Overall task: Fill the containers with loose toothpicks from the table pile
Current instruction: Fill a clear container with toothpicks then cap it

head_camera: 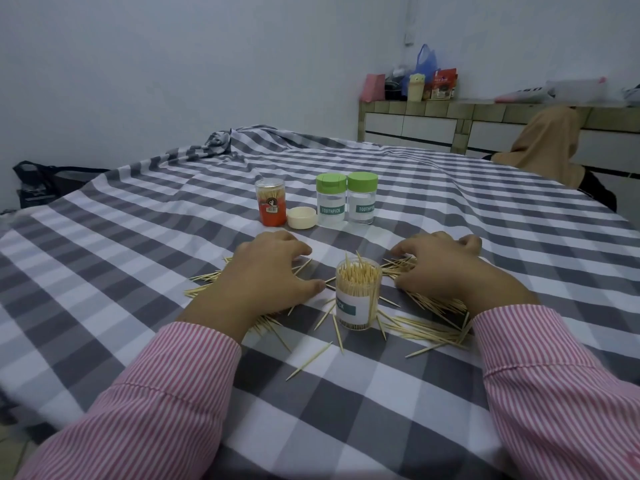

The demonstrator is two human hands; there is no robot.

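Both arms are stretched forward, the left hand [266, 271] and right hand [446, 268] held palm-down, fingers loosely curled.

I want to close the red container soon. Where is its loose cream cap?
In the head view the cream cap lies open side up on the checked cloth, just right of the red container and left of the nearer green-lidded jar.

Dim, bluish, soft light; wide-angle bending at edges.

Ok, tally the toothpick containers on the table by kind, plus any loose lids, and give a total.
Open clear container full of toothpicks: 1
Green-capped clear containers: 2
Open red-labelled container: 1
Loose cream lid: 1
Total: 5
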